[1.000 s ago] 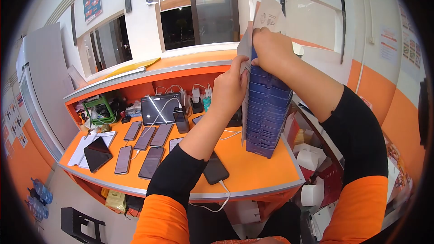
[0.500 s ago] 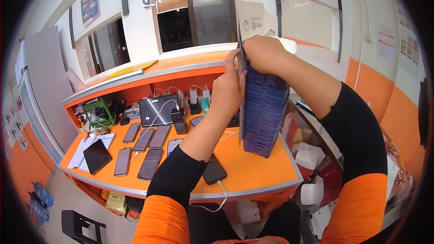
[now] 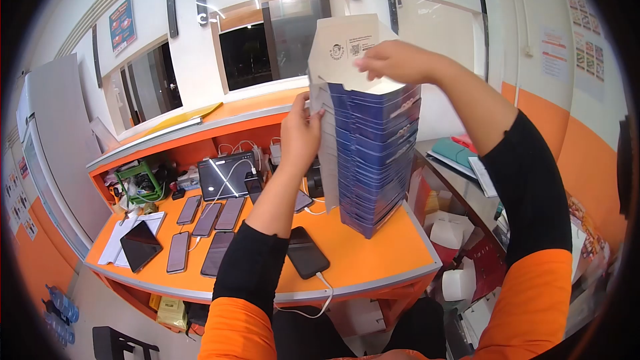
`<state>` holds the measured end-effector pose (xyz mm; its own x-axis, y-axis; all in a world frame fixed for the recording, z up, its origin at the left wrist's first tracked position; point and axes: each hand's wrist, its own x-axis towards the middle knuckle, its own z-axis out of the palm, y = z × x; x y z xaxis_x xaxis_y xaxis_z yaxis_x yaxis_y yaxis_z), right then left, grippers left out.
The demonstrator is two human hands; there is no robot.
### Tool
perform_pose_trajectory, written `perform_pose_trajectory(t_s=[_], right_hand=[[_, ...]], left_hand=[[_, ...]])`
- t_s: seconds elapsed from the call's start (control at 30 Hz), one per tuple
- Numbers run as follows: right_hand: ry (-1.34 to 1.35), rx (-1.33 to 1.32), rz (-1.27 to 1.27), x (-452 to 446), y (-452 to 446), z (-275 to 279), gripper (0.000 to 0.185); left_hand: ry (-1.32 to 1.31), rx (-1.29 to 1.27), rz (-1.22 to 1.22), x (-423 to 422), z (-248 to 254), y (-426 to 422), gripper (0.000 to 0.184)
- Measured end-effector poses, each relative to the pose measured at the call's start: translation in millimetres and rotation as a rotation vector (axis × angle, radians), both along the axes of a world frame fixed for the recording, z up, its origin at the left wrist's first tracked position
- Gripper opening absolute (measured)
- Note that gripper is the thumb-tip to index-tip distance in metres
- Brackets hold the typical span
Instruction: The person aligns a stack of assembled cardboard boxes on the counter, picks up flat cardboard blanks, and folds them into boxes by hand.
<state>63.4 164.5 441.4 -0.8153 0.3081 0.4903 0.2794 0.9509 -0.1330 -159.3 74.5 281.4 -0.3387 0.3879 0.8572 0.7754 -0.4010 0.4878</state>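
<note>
A tall stack of nested blue cardboard food boxes (image 3: 375, 153) stands on the orange counter, leaning slightly. The top box's pale lid flap (image 3: 339, 47) is raised and bears a printed logo and a code. My left hand (image 3: 301, 135) is at the stack's left side, its fingers and thumb against the edges of the grey-white flaps. Over the open top box hovers my right hand (image 3: 393, 63), fingers loosely stretched toward the lid flap and holding nothing I can see.
Several phones (image 3: 230, 213) lie on the orange counter (image 3: 360, 270), some with charging cables. A tablet (image 3: 141, 247) rests on papers at the left, and a dark laptop-like device (image 3: 227, 175) stands behind. Right of the counter, a lower surface carries folders (image 3: 460, 157) and white paper rolls (image 3: 459, 285).
My right hand has come up out of the top box and now shows above it. The stack has turned, so the lid flap faces me more. My left hand has shifted left and down.
</note>
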Motion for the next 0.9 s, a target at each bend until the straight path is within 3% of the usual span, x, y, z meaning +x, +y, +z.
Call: perform_pose_trajectory(t_s=[0.07, 0.17, 0.23, 0.3, 0.37, 0.4, 0.53, 0.67, 0.9], right_hand=[[0.099, -0.048, 0.026, 25.2, 24.4, 3.2, 0.049], [0.200, 0.039, 0.003, 47.7, 73.6, -9.9, 0.047], [0.265, 0.023, -0.031, 50.7, 95.3, -21.7, 0.046], [0.274, -0.312, -0.150, 51.5, 96.2, -32.4, 0.063], [0.300, -0.640, -0.249, 45.0, 92.1, -39.9, 0.076], [0.138, -0.718, -0.153, 46.9, 92.4, -36.5, 0.093], [0.021, -1.007, -0.010, 42.1, 89.4, -32.6, 0.092], [0.008, -1.233, 0.086, 38.9, 114.3, -35.3, 0.098], [-0.022, -1.282, 0.073, 39.5, 119.0, -43.4, 0.113]], left_hand=[[-0.217, -0.019, -0.217, -10.2, 5.9, 0.5, 0.035], [-0.366, -0.129, -0.222, -9.5, 18.9, -13.2, 0.034], [-0.307, -0.123, -0.159, -25.2, 10.8, 0.3, 0.045], [-0.236, -0.050, -0.074, -27.9, 3.7, 9.0, 0.049], [-0.067, 0.270, 0.238, -12.3, -5.0, 19.3, 0.051], [0.022, 0.430, 0.391, -1.3, -7.4, 21.5, 0.052], [0.467, 0.364, 0.197, 47.9, 12.1, -3.5, 0.052], [0.494, 0.222, 0.143, 63.8, 16.0, 5.4, 0.051], [0.506, 0.256, 0.193, 60.5, 12.4, 14.3, 0.047]])
